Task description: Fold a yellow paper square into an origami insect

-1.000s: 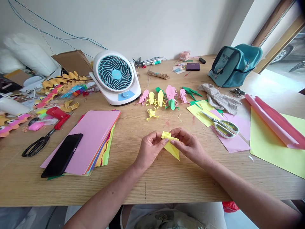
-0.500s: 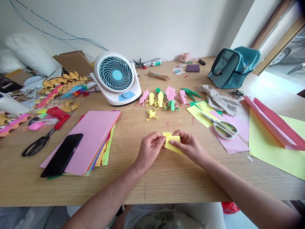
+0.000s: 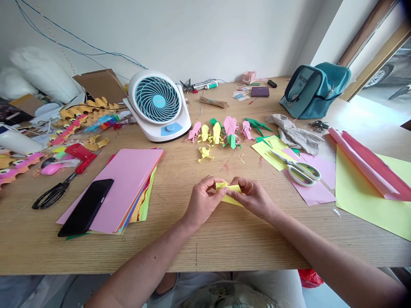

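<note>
A small folded yellow paper [image 3: 233, 200] is held between my two hands, just above the wooden table. My left hand [image 3: 205, 196] pinches its left part with thumb and fingers. At its right part, my right hand [image 3: 253, 196] also pinches it, and the two thumb tips nearly meet on the paper. The fingers behind the sheet are partly hidden. Beyond my hands stands a group of folded paper figures: a yellow one [image 3: 205, 154] nearest, with pink [image 3: 230, 125], green [image 3: 231, 141] and other yellow ones behind it.
On the left lie a stack of coloured paper [image 3: 135, 171], a black phone [image 3: 86, 207] and black-handled scissors [image 3: 51, 194]. A white fan [image 3: 157, 102] stands behind. To the right are white-handled scissors [image 3: 303, 173] on paper sheets, a grey cloth [image 3: 295, 132] and a teal bag [image 3: 316, 90].
My hands have drawn closer together on the yellow paper, and my left thumb has moved right across it. Less of the paper shows, and its fold has shifted.
</note>
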Available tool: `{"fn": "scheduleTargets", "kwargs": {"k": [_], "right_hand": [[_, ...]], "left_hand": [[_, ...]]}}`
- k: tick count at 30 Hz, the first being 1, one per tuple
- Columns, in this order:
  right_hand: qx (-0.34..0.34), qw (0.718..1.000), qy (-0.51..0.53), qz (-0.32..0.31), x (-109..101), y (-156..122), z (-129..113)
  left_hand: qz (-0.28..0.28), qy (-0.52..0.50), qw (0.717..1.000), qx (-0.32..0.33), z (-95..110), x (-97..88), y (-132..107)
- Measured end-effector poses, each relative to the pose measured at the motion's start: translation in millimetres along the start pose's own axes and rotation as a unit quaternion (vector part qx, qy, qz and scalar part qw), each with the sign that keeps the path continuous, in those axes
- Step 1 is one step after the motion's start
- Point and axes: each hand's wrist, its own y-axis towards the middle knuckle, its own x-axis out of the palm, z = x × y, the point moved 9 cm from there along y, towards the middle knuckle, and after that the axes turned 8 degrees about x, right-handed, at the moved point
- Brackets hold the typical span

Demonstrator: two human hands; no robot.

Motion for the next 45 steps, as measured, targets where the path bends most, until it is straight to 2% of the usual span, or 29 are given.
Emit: {"fn": "scheduleTargets", "kwargs": {"k": [5, 15, 25, 29, 32, 34, 38, 45], "right_hand": [[0.004, 0.999, -0.052, -0.002, 0, -1, -1], [-0.021, 0.996, -0.082, -0.013, 3, -3, -6], [-0.034, 0.995, -0.087, -0.020, 4, -3, -9], [0.000, 0.998, -0.049, -0.026, 4, -2, -4], [0.047, 0.999, 0.012, -0.020, 2, -1, 3], [0.069, 0.996, 0.050, -0.005, -1, 0, 6], [0.067, 0.995, 0.075, 0.015, -4, 0, 5], [0.060, 0.996, 0.058, 0.007, -1, 2, 11]], "left_hand": [[0.003, -0.002, 1.000, -0.008, 0, 0.7, 0], [0.024, -0.016, 0.999, -0.040, -2, -2.9, -2], [0.016, 0.056, 0.998, 0.030, 8, -4.4, -1], [-0.003, 0.006, 1.000, -0.009, 4, -2.4, 0], [-0.028, -0.072, 0.995, -0.057, -1, 4.5, -2], [-0.032, -0.089, 0.993, -0.063, -4, 7.3, -2], [-0.001, -0.076, 0.996, -0.055, -10, 4.9, -2], [0.034, -0.076, 0.992, -0.095, -23, 1.9, -4]]}}
